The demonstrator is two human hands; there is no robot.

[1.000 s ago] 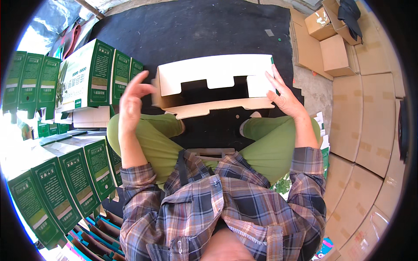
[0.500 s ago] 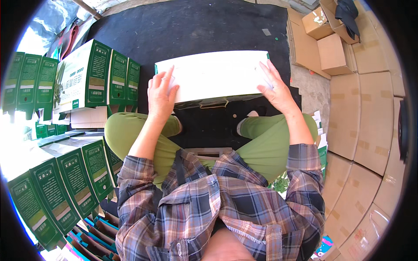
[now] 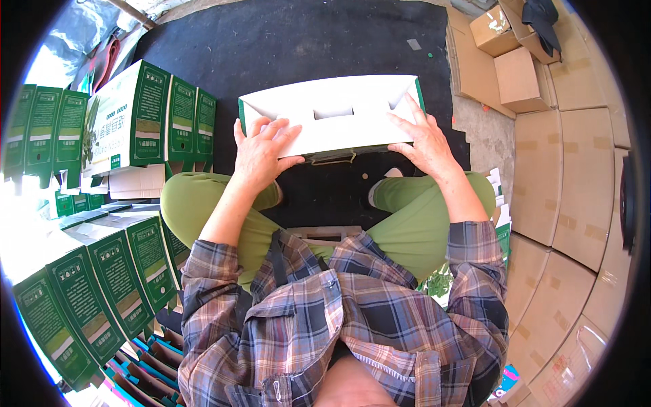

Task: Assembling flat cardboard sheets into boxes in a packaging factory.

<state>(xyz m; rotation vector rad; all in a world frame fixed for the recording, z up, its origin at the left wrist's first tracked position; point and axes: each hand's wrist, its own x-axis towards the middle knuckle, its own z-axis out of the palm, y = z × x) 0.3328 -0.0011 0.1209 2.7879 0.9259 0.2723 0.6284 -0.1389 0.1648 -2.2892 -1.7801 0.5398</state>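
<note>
Since half a second ago we have turned the white carton (image 3: 332, 115) so its open inside with the cut-out slots faces up, where before we saw only a plain white panel; our hands have shifted from its far side corners to its near edge.

Going left to right: at the far left stand rows of finished green boxes (image 3: 47, 136), with more of them leaning in the lower left (image 3: 102, 285). Next comes a larger green-and-white box (image 3: 129, 119) just beside our left knee. Our left hand (image 3: 261, 149) lies flat, fingers spread and open, pressing down on the left part of the carton's near flap. The carton itself sits over the black mat (image 3: 305, 41), in front of our crossed legs, between both hands. Our right hand (image 3: 424, 139) is also open, fingers splayed across the right end, thumb tucked at the near edge; whether the thumb hooks under the flap we cannot quite tell. Further right lie flat brown cardboard sheets (image 3: 549, 183) and two small brown boxes (image 3: 515, 74) at the top.

We judge the carton light, thin and springy: printed card that bends and creases easily and will pop open unless held. It is best held by the folded edges and corners, with flat palms, not by the middle panel near the slots.
</note>
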